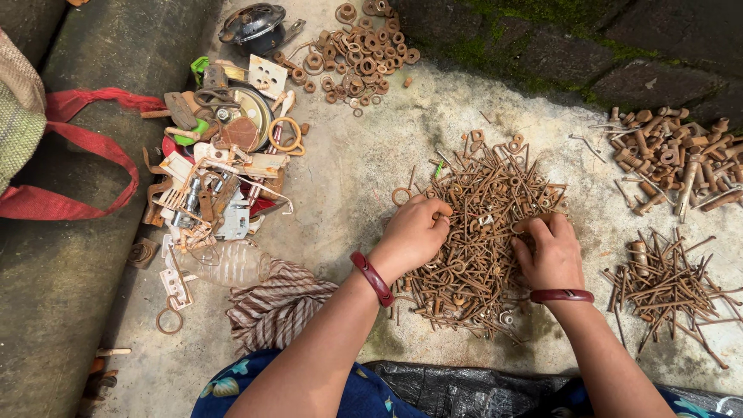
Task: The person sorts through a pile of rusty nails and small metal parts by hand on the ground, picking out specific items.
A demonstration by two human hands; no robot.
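In front of us, on the pale concrete floor (364,178), lies a broad heap of rusty brown metal hooks, nails and small rings (480,232), and both our hands are in it. Our left hand (414,232) rests on the heap's left edge, fingers curled inward and pinched narrow over some pieces; what exactly sits between the fingertips we cannot tell. Our right hand (551,251) lies on the right half of the heap, fingers bent down into the tangle, also narrow, and its grasp is hidden too. Each wrist carries a dark red bangle (373,277).

Just right of the heap lies a smaller pile of long rusty nails (669,286), and above that, near the mossy stone wall (573,46), a pile of thick rusty bolts and short rods (673,155). At the top, well apart from our hands, we see a cluster of rusty round washers (364,54) beside a black domed metal lid (254,23). To the left sits a mixed pile of white plastic plates, brackets and scrap hardware (217,162), with a striped brown and white cloth (275,306) below it. A red strap of a woven bag (85,147) lies at the far left.
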